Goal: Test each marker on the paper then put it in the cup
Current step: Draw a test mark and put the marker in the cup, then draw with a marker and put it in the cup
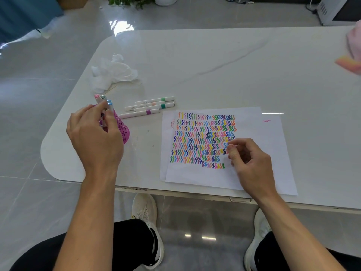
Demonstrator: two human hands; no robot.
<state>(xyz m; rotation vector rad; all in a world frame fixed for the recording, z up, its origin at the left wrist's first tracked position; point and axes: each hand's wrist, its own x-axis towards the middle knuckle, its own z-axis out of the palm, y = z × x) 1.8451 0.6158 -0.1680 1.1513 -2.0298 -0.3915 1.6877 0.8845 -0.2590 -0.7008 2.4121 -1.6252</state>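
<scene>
A pink cut-out cup (pixel 122 130) stands near the table's left front corner with several capped markers upright in it. My left hand (pixel 93 137) is at the cup and pinches a blue-capped marker (pixel 110 107) that stands in its mouth. Several more white markers (pixel 149 106) with coloured bands lie flat just right of the cup. The white paper (pixel 254 130), covered with rows of coloured squiggles, lies at the table's front. My right hand (pixel 252 163) rests on the paper beside the squiggles, fingers loosely curled with nothing visible in them.
A crumpled white tissue (pixel 115 73) lies behind the cup. A pink and orange object (pixel 351 55) sits at the far right edge of the white table (pixel 214 55). My knees and white shoes (pixel 145 218) show below the table's front edge.
</scene>
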